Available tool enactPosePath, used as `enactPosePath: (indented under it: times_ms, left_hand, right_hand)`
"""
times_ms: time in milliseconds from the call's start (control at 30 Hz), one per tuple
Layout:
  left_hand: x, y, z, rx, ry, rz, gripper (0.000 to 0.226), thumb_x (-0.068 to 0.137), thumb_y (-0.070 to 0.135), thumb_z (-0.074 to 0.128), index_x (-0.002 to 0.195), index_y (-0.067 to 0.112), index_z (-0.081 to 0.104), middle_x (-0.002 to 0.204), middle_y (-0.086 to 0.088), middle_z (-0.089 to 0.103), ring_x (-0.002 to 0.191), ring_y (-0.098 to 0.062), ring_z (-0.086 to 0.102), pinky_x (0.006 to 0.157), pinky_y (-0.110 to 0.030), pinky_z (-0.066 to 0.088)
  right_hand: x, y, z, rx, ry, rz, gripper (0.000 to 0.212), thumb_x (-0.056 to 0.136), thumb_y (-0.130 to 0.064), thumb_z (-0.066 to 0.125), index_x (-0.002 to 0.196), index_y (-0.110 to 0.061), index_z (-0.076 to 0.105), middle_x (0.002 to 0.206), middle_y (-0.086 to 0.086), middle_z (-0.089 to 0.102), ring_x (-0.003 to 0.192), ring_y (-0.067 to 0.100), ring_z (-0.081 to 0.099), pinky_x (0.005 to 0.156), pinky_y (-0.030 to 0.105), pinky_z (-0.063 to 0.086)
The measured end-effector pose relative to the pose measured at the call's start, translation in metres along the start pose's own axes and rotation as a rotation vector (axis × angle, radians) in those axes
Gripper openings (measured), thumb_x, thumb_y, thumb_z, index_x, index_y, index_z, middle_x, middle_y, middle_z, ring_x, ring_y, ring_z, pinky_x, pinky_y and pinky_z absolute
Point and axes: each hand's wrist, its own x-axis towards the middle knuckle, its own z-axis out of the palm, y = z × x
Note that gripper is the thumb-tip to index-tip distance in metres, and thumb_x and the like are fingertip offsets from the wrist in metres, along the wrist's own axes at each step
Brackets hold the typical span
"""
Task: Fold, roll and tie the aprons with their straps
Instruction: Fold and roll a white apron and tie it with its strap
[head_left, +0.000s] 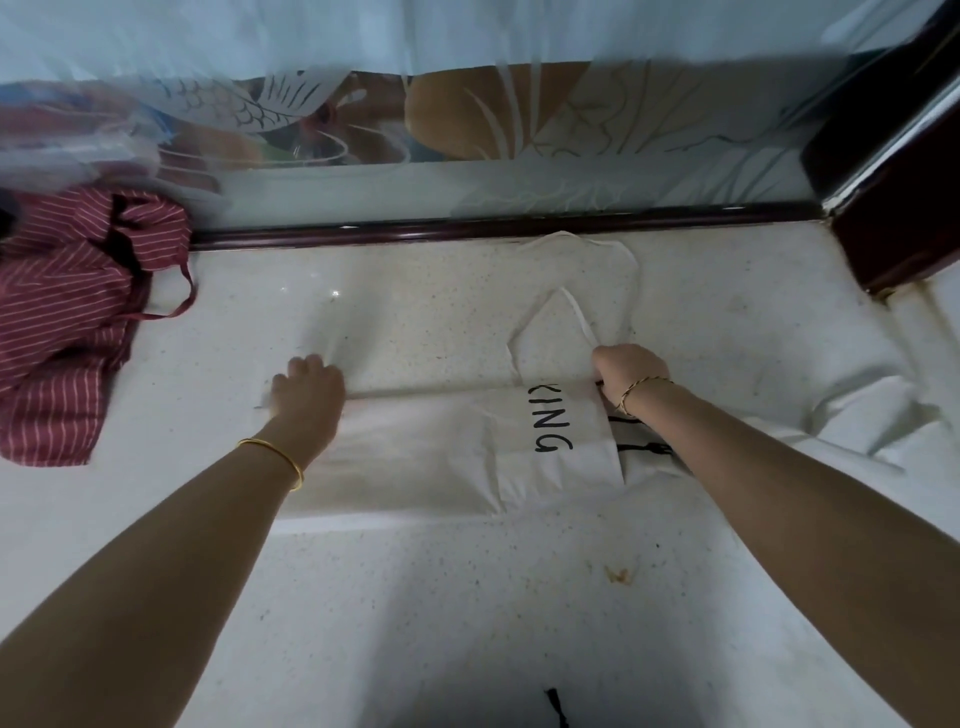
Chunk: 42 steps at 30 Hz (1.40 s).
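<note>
On the counter (467, 597) our white apron (441, 447) lies folded in the middle. Our left hand (306, 387) grips its far edge, fingers curled. Our right hand (631, 371) grips that edge too. A red apron (67, 322) sits bunched at the left.

Cool, soft, even light covers the speckled white stone counter (467, 597), with two small glints just beyond the grip of the left hand (307, 387) and a dark shadow at the near edge, behind both grips. The cream cloth apron with black lettering (441, 441) barely stands out from it. The left fingertips are smeared; the right hand (631, 371) looks sharper. Beyond the grips, the dark wooden rail (467, 226) bows with lens distortion.
</note>
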Motion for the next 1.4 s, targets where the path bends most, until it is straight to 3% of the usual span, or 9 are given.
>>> enactPosePath:
  times_ms: [200, 367, 567, 667, 800, 867, 1033, 1300, 1400]
  left_hand:
    - [-0.032, 0.165, -0.065, -0.401, 0.065, 0.434, 0.034, 0.088, -0.007, 0.040, 0.120, 0.005, 0.042, 0.120, -0.015, 0.041, 0.106, -0.033, 0.053, 0.080, -0.041, 0.046]
    - [-0.045, 0.256, -0.079, -0.250, 0.012, 0.417, 0.055, 0.093, 0.003, 0.045, 0.140, -0.004, 0.019, 0.140, -0.022, 0.025, 0.125, -0.035, 0.042, 0.095, -0.037, 0.043]
    - [-0.038, 0.287, -0.059, 0.021, -0.039, 0.308, 0.099, 0.083, 0.035, 0.065, 0.143, -0.009, 0.001, 0.145, -0.030, 0.015, 0.135, -0.040, 0.021, 0.105, -0.035, 0.037]
    - [-0.030, 0.299, -0.046, 0.008, -0.061, 0.203, 0.100, 0.077, 0.033, 0.071, 0.146, -0.003, 0.008, 0.144, -0.027, 0.018, 0.129, -0.034, 0.034, 0.083, -0.029, 0.048]
    - [-0.038, 0.307, -0.047, 0.019, -0.061, 0.157, 0.085, 0.086, 0.025, 0.060, 0.145, -0.004, 0.007, 0.140, -0.027, 0.017, 0.119, -0.033, 0.040, 0.068, -0.026, 0.051]
    - [-0.039, 0.307, -0.047, 0.019, -0.049, 0.150, 0.077, 0.089, 0.020, 0.053, 0.144, -0.006, 0.005, 0.139, -0.027, 0.016, 0.116, -0.035, 0.040, 0.068, -0.027, 0.053]
    - [-0.033, 0.309, -0.040, 0.066, -0.010, 0.153, 0.074, 0.089, 0.021, 0.047, 0.144, -0.006, 0.006, 0.139, -0.027, 0.015, 0.119, -0.037, 0.038, 0.079, -0.029, 0.053]
    - [-0.029, 0.309, -0.036, 0.171, 0.000, 0.177, 0.077, 0.088, 0.028, 0.048, 0.145, -0.006, 0.009, 0.139, -0.031, 0.015, 0.117, -0.037, 0.039, 0.069, -0.028, 0.047]
    - [-0.028, 0.308, -0.039, 0.161, -0.043, 0.198, 0.076, 0.086, 0.026, 0.051, 0.145, -0.005, 0.014, 0.139, -0.031, 0.017, 0.117, -0.038, 0.040, 0.064, -0.029, 0.043]
  right_hand:
    - [-0.038, 0.015, -0.006, 0.335, 0.184, 0.004, 0.025, 0.087, -0.006, 0.052, 0.112, -0.006, 0.049, 0.105, 0.015, 0.060, 0.097, 0.033, 0.056, 0.075, 0.036, 0.049]
    - [-0.101, 0.082, -0.002, 0.258, 0.380, 0.243, 0.027, 0.090, -0.004, 0.047, 0.114, -0.010, 0.055, 0.108, 0.011, 0.060, 0.099, 0.032, 0.056, 0.076, 0.036, 0.045]
    - [-0.152, 0.140, 0.003, 0.516, -0.003, 0.417, 0.043, 0.090, -0.047, 0.051, 0.120, -0.016, 0.044, 0.106, 0.006, 0.060, 0.073, 0.026, 0.066, 0.069, 0.036, 0.054]
    - [-0.157, 0.157, 0.008, 0.823, -0.135, 0.499, 0.048, 0.089, -0.031, 0.059, 0.130, -0.015, 0.040, 0.104, 0.004, 0.056, 0.061, 0.025, 0.067, 0.061, 0.034, 0.058]
    - [-0.144, 0.184, 0.008, 0.897, -0.256, 0.538, 0.012, 0.092, -0.016, 0.055, 0.089, -0.005, 0.056, 0.077, 0.013, 0.064, 0.072, 0.029, 0.069, 0.067, 0.034, 0.059]
    - [-0.129, 0.194, -0.007, 0.719, -0.059, 0.450, 0.023, 0.094, -0.013, 0.052, 0.071, -0.010, 0.050, 0.082, 0.015, 0.060, 0.079, 0.030, 0.064, 0.068, 0.034, 0.053]
    - [-0.107, 0.191, -0.045, 0.294, 0.384, 0.181, 0.019, 0.098, -0.016, 0.046, 0.100, 0.000, 0.057, 0.104, 0.018, 0.054, 0.095, 0.034, 0.056, 0.076, 0.036, 0.043]
    - [-0.113, 0.207, 0.021, 0.160, 0.013, 0.380, 0.022, 0.096, -0.007, 0.041, 0.110, -0.007, 0.058, 0.108, 0.011, 0.061, 0.100, 0.030, 0.060, 0.069, 0.034, 0.042]
    - [-0.117, 0.205, 0.040, 0.248, 0.150, 0.477, 0.027, 0.096, -0.014, 0.046, 0.122, -0.008, 0.046, 0.120, 0.013, 0.048, 0.096, 0.032, 0.059, 0.062, 0.035, 0.040]
